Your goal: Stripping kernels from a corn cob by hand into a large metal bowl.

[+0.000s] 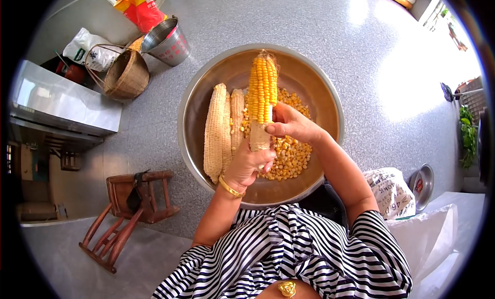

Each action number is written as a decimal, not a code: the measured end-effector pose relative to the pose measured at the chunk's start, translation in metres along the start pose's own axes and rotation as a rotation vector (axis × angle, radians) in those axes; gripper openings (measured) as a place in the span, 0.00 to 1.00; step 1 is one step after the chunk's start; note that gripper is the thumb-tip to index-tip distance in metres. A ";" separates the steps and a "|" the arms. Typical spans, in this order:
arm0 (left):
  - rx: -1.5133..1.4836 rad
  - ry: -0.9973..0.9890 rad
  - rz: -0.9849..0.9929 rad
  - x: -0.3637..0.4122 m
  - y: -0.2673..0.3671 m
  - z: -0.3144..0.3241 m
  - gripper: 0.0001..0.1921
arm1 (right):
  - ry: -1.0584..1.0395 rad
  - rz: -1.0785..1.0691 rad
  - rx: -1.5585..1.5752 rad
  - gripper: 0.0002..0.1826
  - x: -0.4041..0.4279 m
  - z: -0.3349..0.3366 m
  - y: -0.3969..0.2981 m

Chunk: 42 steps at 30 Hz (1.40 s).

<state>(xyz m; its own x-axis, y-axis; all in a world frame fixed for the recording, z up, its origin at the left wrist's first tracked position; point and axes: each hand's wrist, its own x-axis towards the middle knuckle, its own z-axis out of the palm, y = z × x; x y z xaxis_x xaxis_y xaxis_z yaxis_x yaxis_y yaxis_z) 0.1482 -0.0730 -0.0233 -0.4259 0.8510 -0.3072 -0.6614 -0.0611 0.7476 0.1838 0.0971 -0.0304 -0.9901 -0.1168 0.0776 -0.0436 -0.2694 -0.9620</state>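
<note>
My left hand [249,161] grips the bare lower end of a corn cob [263,90], which points away from me above a wide metal basin [338,121]. Yellow kernels still cover the cob's far part, while its near part is stripped pale. My right hand [294,123] lies against the cob's right side, thumb and fingers at the border between kernels and bare core. Beneath, loose corn kernels [290,156] are heaped on the basin's floor, partly hidden by my hands. Several stripped cobs [215,132] lie side by side along the basin's left.
At upper left stand a metal bucket [172,47], a woven basket [129,76] and a white sack [93,49]. A wooden chair [141,198] is left of me. To the right are a printed sack [390,190], a metal bowl [423,187] and a leafy plant [467,132].
</note>
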 end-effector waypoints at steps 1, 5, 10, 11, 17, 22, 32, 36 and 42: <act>0.061 0.022 0.042 0.001 -0.002 0.001 0.16 | -0.002 -0.036 -0.045 0.34 0.000 -0.001 0.001; 0.085 0.048 0.087 0.001 -0.003 0.002 0.16 | 0.020 0.097 -0.026 0.33 -0.001 0.002 -0.005; -0.034 0.050 0.046 -0.002 0.003 0.005 0.16 | 0.011 0.135 0.163 0.33 -0.003 -0.006 -0.001; -0.099 0.023 0.022 -0.003 0.004 0.005 0.16 | 0.012 0.136 0.162 0.33 -0.004 -0.006 0.001; 0.153 0.056 0.079 0.001 -0.003 0.001 0.19 | 0.102 0.069 0.047 0.32 -0.003 0.004 0.001; 0.052 -0.012 0.026 0.000 0.002 0.000 0.18 | 0.081 0.052 0.079 0.31 -0.002 0.006 -0.004; 0.169 0.059 0.076 0.001 -0.003 0.002 0.17 | 0.071 0.049 0.074 0.29 -0.003 0.002 0.002; 0.127 0.005 0.074 0.000 0.000 0.000 0.17 | 0.071 0.037 0.090 0.29 -0.003 0.001 0.003; -0.001 -0.060 -0.004 -0.002 0.004 0.000 0.18 | 0.069 0.008 0.077 0.29 -0.001 0.005 0.001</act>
<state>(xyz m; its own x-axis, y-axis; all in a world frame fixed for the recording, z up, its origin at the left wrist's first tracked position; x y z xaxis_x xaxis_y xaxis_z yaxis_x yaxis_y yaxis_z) 0.1461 -0.0750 -0.0197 -0.3855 0.8809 -0.2746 -0.6635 -0.0578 0.7459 0.1857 0.0924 -0.0299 -0.9974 -0.0534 0.0491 -0.0280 -0.3413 -0.9395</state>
